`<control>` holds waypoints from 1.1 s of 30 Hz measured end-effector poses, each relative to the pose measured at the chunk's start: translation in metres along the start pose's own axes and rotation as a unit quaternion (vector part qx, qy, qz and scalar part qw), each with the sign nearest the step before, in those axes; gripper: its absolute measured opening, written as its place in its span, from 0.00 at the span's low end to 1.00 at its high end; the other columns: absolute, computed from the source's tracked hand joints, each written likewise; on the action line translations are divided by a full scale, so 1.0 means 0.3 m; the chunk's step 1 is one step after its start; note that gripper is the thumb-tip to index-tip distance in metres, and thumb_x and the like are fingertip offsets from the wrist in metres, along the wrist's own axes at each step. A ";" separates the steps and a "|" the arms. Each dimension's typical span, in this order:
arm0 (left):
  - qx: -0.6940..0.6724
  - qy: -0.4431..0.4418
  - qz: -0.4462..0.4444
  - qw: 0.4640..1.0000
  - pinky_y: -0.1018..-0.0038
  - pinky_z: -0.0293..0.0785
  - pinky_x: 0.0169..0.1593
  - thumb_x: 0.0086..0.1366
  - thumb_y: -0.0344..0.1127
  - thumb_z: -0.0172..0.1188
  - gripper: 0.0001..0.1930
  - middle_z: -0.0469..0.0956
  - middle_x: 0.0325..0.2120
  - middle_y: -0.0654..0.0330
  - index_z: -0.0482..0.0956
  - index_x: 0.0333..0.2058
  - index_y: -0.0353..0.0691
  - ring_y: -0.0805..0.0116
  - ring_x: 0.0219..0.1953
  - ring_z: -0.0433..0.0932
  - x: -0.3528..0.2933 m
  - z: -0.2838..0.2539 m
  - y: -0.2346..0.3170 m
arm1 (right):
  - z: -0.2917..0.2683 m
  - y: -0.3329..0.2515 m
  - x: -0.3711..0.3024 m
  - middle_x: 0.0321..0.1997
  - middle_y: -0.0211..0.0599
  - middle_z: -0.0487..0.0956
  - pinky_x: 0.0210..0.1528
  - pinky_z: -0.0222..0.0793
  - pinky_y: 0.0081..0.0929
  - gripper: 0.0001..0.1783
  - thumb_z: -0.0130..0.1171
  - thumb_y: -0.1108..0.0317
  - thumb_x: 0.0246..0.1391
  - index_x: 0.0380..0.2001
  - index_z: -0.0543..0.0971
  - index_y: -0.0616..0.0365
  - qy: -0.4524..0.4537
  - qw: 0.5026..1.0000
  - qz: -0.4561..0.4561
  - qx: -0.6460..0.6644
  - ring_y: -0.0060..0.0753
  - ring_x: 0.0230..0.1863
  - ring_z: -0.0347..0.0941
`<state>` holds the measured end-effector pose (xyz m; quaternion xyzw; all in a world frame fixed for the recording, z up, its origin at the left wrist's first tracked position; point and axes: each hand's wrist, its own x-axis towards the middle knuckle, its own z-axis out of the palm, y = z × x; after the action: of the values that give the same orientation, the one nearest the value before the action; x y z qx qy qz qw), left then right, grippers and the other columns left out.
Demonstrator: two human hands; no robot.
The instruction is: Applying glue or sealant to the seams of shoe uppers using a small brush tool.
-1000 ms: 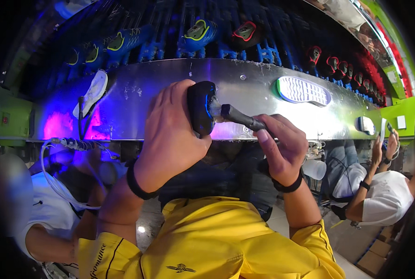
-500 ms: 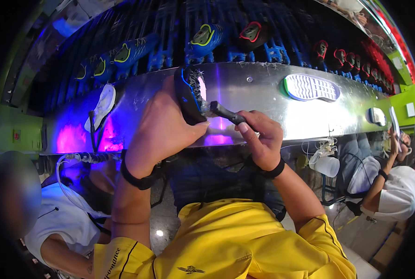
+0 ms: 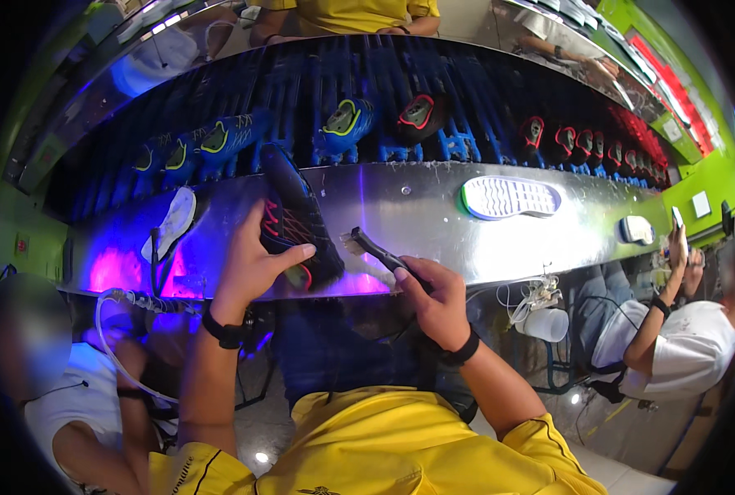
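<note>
The dark shoe (image 3: 308, 216) with red laces was in the left hand (image 3: 250, 266), over the metal tabletop (image 3: 421, 239). It stood tilted, with its far end pointing away from the person and its red-edged opening toward the person. Whether it touched the tabletop, I could not tell. The fingers of this hand were closed around the shoe: the thumb lay across it near the opening, and the other fingers were at its left edge, beside the laces, partly hidden. So the shoe lay to the right of the left palm and extended well beyond the fingertips.

The right hand (image 3: 438, 302) pinched the handle of a black brush (image 3: 377, 252) between the thumb and the bent fingers. The head of the brush pointed to the left, and its pale bristles were just beside the shoe, with a narrow gap between them. The shoe was therefore apart from the right fingers, with the brush between.

On the tabletop, a white sole (image 3: 511, 198) lay to the right, and another white sole (image 3: 177, 221) was at the left. Behind the tabletop, a blue shoe (image 3: 344, 125) sat on the dark rack (image 3: 289, 91).
</note>
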<state>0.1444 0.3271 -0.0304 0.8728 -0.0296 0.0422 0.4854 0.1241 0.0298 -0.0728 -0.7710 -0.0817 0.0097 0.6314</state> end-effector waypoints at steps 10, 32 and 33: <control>-0.346 -0.060 -0.096 0.931 0.69 0.61 0.74 0.64 0.30 0.74 0.48 0.70 0.69 0.55 0.57 0.77 0.27 0.69 0.70 0.69 -0.154 0.092 0.152 | -0.068 -0.160 0.026 0.31 0.37 0.84 0.39 0.70 0.23 0.13 0.64 0.69 0.69 0.47 0.86 0.70 -0.047 0.997 -0.012 -0.059 0.26 0.33 0.78; -0.356 -0.058 -0.130 0.924 0.71 0.65 0.72 0.63 0.31 0.74 0.45 0.75 0.66 0.55 0.60 0.75 0.26 0.70 0.66 0.73 -0.154 0.073 0.173 | -0.132 -0.189 -0.024 0.26 0.42 0.79 0.28 0.65 0.27 0.11 0.68 0.70 0.63 0.43 0.87 0.69 -0.048 0.992 -0.065 -0.092 0.32 0.23 0.73; -0.361 -0.055 -0.135 0.921 0.71 0.64 0.72 0.63 0.31 0.74 0.45 0.75 0.66 0.55 0.61 0.75 0.25 0.70 0.66 0.73 -0.151 0.071 0.164 | -0.136 -0.186 -0.024 0.26 0.43 0.80 0.29 0.66 0.27 0.11 0.68 0.70 0.63 0.43 0.87 0.68 -0.057 0.992 -0.073 -0.086 0.34 0.23 0.73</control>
<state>0.0957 0.2837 -0.0046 0.6353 0.0487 -0.0858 0.7659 0.1155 -0.0004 -0.0108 -0.8126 -0.1741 0.0000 0.5562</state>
